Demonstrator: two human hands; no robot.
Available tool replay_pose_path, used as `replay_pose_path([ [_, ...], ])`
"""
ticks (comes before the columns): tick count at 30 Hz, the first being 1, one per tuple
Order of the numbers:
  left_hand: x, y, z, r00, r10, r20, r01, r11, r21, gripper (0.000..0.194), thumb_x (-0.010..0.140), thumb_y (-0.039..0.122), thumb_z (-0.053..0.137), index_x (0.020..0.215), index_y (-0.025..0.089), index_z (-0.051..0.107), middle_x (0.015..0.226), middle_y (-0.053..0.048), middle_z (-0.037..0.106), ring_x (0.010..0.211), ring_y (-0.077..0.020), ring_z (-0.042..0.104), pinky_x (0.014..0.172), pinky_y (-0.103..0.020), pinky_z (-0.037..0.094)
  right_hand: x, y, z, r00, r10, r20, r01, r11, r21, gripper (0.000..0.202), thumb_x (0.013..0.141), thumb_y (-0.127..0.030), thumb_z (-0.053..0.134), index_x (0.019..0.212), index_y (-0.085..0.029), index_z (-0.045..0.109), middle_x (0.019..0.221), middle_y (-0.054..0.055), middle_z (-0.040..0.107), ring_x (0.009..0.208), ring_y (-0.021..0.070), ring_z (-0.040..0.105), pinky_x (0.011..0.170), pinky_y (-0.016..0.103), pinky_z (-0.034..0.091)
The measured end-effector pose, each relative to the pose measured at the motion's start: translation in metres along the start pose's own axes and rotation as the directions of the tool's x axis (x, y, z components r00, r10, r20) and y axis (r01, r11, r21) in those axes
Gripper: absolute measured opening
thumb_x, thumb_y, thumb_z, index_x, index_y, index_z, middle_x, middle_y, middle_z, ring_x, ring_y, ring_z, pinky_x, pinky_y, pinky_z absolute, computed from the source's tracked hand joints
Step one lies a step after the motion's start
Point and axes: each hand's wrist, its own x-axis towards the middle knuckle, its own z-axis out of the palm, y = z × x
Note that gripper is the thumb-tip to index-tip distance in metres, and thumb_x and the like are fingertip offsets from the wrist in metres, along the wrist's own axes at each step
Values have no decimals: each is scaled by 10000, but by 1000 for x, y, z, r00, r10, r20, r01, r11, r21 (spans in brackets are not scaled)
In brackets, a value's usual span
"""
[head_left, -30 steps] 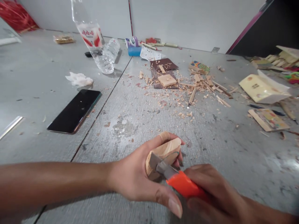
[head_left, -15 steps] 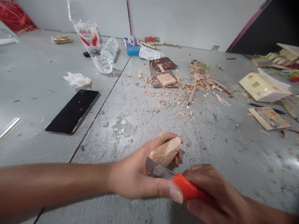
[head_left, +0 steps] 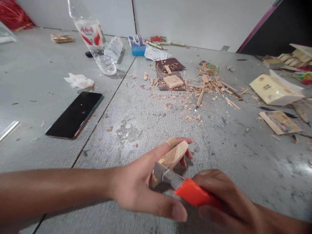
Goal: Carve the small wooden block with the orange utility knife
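In the lower middle of the head view, my left hand holds a small carved wood block, its fingers curled behind it and its thumb out to the side. A tan bandage wraps one finger. My right hand grips the orange handle of a utility knife. The knife's blade lies across the near end of the block, partly covering it; whether the edge is in the wood I cannot tell.
A black phone lies at left, with a crumpled tissue and a clear bottle beyond. Wood shavings, a carving tool and a square wood piece lie ahead. A yellow carton sits at right.
My left thumb has moved away from the knife handle, and the blade has turned and shifted slightly on the block. The view has moved a little.
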Motion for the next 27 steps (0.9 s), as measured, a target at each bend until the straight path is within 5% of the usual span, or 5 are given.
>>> replay_pose_path([
  [5,0,-2,-3,1000,-23,13,23,1000,-2,1115,560,178,1006,1493,294,405,1167,-45,528,1031,-224,552,896,-359,495,-1,0,-1,1000,6,-21,-6,1000,24,355,1093,-378,572,1428,-286,500,1034,43,743,895,176,731,836,289,601],
  [13,-1,4,3,994,-90,-70,85,994,-62,991,680,172,970,1494,314,422,1202,-51,528,995,-183,548,832,-300,474,3,-1,0,1000,-10,30,10,1000,5,379,1075,-344,591,1433,-272,488,1047,44,773,856,188,720,826,329,586],
  [19,1,1,3,992,-100,-78,95,993,-67,922,690,191,963,1453,281,453,1189,-53,524,876,-147,533,749,-284,459,14,-7,1,999,-28,42,29,1000,-12,288,1116,-344,498,1399,-297,472,874,-5,754,641,150,659,660,286,529],
  [27,0,0,5,993,-56,-108,55,998,-7,816,709,247,973,1390,281,526,1151,-42,548,975,-175,550,791,-283,462,12,-5,-1,999,-30,35,30,1000,-9,337,1081,-287,541,1411,-285,471,923,15,758,714,170,705,746,315,572],
])
